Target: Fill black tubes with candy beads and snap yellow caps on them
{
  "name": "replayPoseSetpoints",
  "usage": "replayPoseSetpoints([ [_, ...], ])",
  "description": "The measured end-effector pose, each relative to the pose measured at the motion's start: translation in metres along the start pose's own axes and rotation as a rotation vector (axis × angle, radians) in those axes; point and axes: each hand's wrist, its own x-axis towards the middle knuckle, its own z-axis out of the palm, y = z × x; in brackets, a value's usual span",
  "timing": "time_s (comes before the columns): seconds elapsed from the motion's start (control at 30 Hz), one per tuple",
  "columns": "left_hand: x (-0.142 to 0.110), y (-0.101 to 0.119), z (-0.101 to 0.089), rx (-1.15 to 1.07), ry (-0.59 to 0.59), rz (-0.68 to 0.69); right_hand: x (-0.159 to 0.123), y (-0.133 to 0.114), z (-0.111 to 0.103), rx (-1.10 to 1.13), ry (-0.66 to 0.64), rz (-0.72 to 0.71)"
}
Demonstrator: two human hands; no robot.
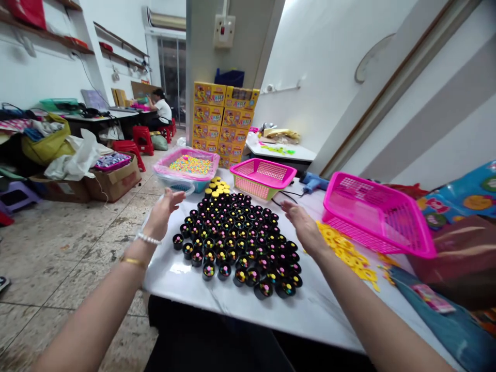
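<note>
- Nearest, black cups (pixel 231 256) stand close to the front edge of the table (pixel 186 284); a knock there could spill their coloured beads (pixel 209 269) (the cups look uncovered).
- Farther in, the left hand (pixel 161 212) and right hand (pixel 306 228) flank the cups, near but seemingly not touching, fingers loosely extended, holding nothing; a hasty inward sweep might topple the outer ones.
- Beyond the fingertips, yellow round pieces (pixel 216 195) sit beside the farthest cups, exposed to any push.
</note>
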Motion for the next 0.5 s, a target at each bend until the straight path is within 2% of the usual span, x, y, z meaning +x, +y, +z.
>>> replayPoseSetpoints([
  [0.1, 0.049, -0.009, 0.011, -0.169, -0.104, -0.247, 0.041, 0.01, 0.017, 0.118, -0.204, 0.076],
  [0.17, 0.065, -0.02, 0.019, -0.215, -0.159, -0.312, 0.062, 0.023, 0.024, 0.151, -0.253, 0.123],
  [0.33, 0.077, -0.053, 0.027, -0.27, -0.203, -0.351, 0.094, 0.049, 0.029, 0.23, -0.422, 0.197],
  [0.5, 0.095, -0.069, 0.034, -0.298, -0.192, -0.332, 0.119, 0.064, 0.036, 0.301, -0.595, 0.272],
])
